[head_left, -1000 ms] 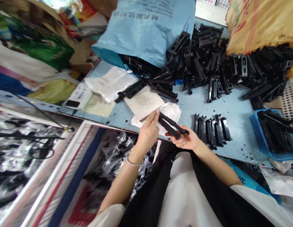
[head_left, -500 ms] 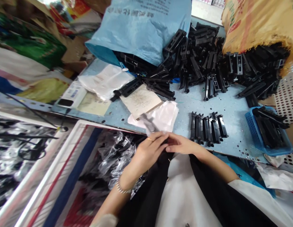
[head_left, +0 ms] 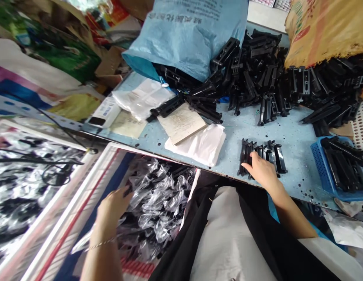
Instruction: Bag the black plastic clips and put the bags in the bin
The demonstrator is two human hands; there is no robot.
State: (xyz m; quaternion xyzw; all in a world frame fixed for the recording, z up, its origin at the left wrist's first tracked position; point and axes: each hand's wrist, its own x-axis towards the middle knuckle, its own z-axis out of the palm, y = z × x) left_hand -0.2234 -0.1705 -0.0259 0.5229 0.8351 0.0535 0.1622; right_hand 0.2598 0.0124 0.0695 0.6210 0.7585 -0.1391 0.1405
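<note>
My right hand (head_left: 261,169) lies with its fingers stretched over the near end of a short row of black plastic parts (head_left: 272,154) on the blue table (head_left: 289,128). It grips nothing. My left hand (head_left: 112,207), with a bracelet at the wrist, hangs low on the left over a large open sack of black parts wrapped in clear bags (head_left: 158,195). Motion blurs its fingers, and a dark shape shows at their tips. A flat stack of clear plastic bags (head_left: 201,144) rests on the table edge between my hands.
A big heap of loose black parts (head_left: 257,74) fills the back of the table, spilling from a blue bag (head_left: 184,35) and a yellow-brown sack (head_left: 324,31). A blue basket (head_left: 317,164) of parts stands at the right. A paper note (head_left: 181,123) lies by the bags.
A second ago both hands held a black part over the clear bags. My left hand has since swung down left to the sack, and my right hand has moved right onto the row.
</note>
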